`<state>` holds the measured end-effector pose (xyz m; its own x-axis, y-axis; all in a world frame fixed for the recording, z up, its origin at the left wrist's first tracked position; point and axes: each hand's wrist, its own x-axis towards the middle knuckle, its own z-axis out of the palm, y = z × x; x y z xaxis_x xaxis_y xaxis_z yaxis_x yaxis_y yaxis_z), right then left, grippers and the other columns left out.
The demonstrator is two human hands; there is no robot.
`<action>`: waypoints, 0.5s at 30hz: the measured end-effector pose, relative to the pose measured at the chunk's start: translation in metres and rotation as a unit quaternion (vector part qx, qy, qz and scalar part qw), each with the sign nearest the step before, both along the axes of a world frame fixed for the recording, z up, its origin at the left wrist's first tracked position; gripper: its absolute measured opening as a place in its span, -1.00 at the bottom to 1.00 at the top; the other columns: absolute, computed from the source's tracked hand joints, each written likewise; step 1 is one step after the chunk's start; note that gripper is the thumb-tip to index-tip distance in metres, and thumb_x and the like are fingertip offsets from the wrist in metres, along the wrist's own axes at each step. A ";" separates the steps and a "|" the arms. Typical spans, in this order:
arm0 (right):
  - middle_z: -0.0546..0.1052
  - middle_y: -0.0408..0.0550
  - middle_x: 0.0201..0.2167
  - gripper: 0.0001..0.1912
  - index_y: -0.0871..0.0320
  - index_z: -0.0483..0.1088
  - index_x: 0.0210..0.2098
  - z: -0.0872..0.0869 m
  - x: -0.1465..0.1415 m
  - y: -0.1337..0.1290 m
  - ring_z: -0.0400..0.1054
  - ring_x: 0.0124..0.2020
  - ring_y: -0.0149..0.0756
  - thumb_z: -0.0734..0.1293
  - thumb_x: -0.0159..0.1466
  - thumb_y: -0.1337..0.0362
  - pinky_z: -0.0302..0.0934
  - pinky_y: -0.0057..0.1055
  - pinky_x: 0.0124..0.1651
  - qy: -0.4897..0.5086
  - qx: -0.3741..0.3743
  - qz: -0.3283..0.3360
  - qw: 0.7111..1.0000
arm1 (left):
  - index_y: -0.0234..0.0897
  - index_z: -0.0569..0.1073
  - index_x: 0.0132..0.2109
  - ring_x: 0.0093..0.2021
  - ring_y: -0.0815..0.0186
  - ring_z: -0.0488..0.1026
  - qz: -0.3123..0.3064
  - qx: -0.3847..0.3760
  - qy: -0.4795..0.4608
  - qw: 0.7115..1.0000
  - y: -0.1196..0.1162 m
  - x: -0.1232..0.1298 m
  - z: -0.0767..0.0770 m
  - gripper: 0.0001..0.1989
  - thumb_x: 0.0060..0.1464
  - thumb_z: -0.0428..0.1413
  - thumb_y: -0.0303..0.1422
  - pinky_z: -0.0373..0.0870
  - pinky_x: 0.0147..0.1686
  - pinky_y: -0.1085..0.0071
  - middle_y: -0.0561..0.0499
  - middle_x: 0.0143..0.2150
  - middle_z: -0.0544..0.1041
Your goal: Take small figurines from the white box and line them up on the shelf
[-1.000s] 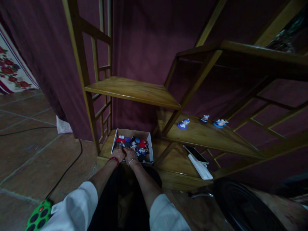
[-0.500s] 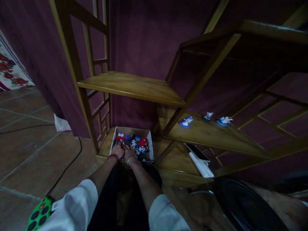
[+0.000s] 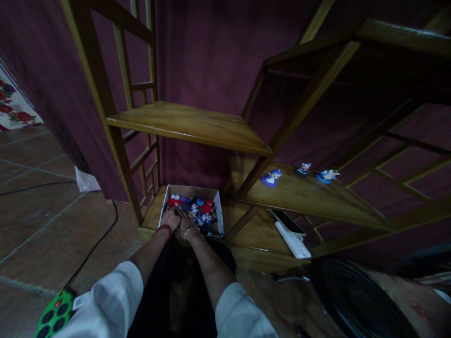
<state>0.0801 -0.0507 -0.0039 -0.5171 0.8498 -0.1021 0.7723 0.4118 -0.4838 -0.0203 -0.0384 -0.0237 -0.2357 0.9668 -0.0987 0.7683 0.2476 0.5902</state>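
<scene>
A shallow white box (image 3: 219,213) stands on the bottom shelf, filled with small figures (image 3: 204,211) in blue, white, red and black. My left hand (image 3: 170,218), with a red bead bracelet, reaches into the left side of the box, over the figures. Right beside it, my right hand (image 3: 185,222), with a silver bracelet, is also in the box. The fingers of both hands are dark and mingle with the figures, so what they hold, if anything, cannot be made out.
Three figurines, one purple-based (image 3: 271,178), stand on the middle shelf (image 3: 299,197). A phone (image 3: 288,222) and a white object (image 3: 293,241) lie on the lower shelf. A black round seat (image 3: 355,295) is at lower right, a green power strip (image 3: 54,314) at lower left.
Both hands have shifted slightly within the box, my left hand further to the left. The whole view has moved a little.
</scene>
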 end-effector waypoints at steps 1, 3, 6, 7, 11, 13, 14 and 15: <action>0.12 0.08 0.16 -0.25 0.28 0.02 0.14 -0.001 0.000 0.001 -0.08 0.19 -0.26 0.28 -0.06 0.46 -0.24 -0.30 0.21 0.001 0.004 0.001 1.000 | -0.39 0.29 0.03 0.07 0.24 0.24 0.003 -0.002 -0.010 1.000 0.000 0.000 0.001 -0.54 -0.09 -0.09 -0.51 0.16 0.02 0.41 -0.19 0.06 0.32; 0.12 0.09 0.16 -0.21 0.28 0.01 0.14 -0.002 -0.001 0.001 -0.09 0.20 -0.26 0.29 -0.08 0.47 -0.25 -0.30 0.21 0.000 0.009 0.005 1.000 | -0.37 0.27 0.06 0.07 0.25 0.24 0.011 -0.007 -0.022 1.000 -0.001 -0.001 0.003 -0.53 -0.08 -0.08 -0.50 0.17 0.01 0.42 -0.17 0.07 0.30; 0.12 0.07 0.16 -0.22 0.26 0.02 0.14 -0.004 0.000 0.001 -0.09 0.20 -0.26 0.28 -0.09 0.48 -0.26 -0.30 0.22 0.002 0.011 0.005 1.000 | -0.29 0.30 0.04 0.02 0.24 0.30 0.027 -0.010 -0.029 0.999 -0.004 0.000 0.008 -0.56 -0.04 -0.07 -0.45 0.22 -0.03 0.42 -0.15 0.06 0.29; 0.12 0.07 0.16 -0.23 0.26 0.03 0.14 -0.004 0.000 0.001 -0.08 0.19 -0.27 0.27 -0.08 0.49 -0.26 -0.30 0.22 0.005 0.011 0.000 1.000 | -0.27 0.31 0.03 -0.01 0.24 0.32 0.034 -0.006 -0.031 0.999 -0.004 0.001 0.009 -0.58 -0.04 -0.07 -0.44 0.23 -0.04 0.43 -0.15 0.05 0.29; 0.18 0.05 0.13 -0.31 0.22 0.08 0.11 -0.003 0.002 -0.001 -0.03 0.17 -0.30 0.20 -0.04 0.53 -0.22 -0.30 0.21 0.028 0.013 -0.014 0.999 | -0.27 0.38 -0.03 -0.02 0.28 0.32 0.053 0.019 -0.036 0.998 -0.004 0.003 0.010 -0.61 -0.05 -0.08 -0.47 0.20 -0.01 0.46 -0.13 0.04 0.27; 0.22 0.02 0.11 -0.33 0.19 0.10 0.10 -0.002 0.003 -0.002 0.00 0.16 -0.30 0.20 -0.03 0.53 -0.20 -0.28 0.20 0.041 0.015 -0.013 0.999 | -0.27 0.38 -0.04 -0.01 0.29 0.31 0.054 0.027 -0.035 0.998 -0.003 0.003 0.009 -0.61 -0.06 -0.07 -0.49 0.18 0.00 0.48 -0.11 0.03 0.28; 0.23 0.01 0.10 -0.34 0.18 0.11 0.09 -0.002 0.003 -0.002 0.01 0.15 -0.30 0.20 -0.03 0.53 -0.19 -0.28 0.20 0.047 0.017 -0.013 0.999 | -0.28 0.39 -0.04 -0.01 0.29 0.31 0.054 0.028 -0.035 0.998 -0.003 0.003 0.009 -0.61 -0.07 -0.07 -0.48 0.18 0.01 0.48 -0.11 0.02 0.28; 0.24 0.01 0.09 -0.35 0.18 0.12 0.08 -0.002 0.003 -0.002 0.02 0.15 -0.31 0.20 -0.03 0.53 -0.19 -0.29 0.20 0.053 0.019 -0.012 0.998 | -0.28 0.39 -0.04 -0.01 0.29 0.31 0.054 0.030 -0.036 0.997 -0.003 0.003 0.009 -0.60 -0.07 -0.06 -0.48 0.17 0.01 0.48 -0.11 0.02 0.29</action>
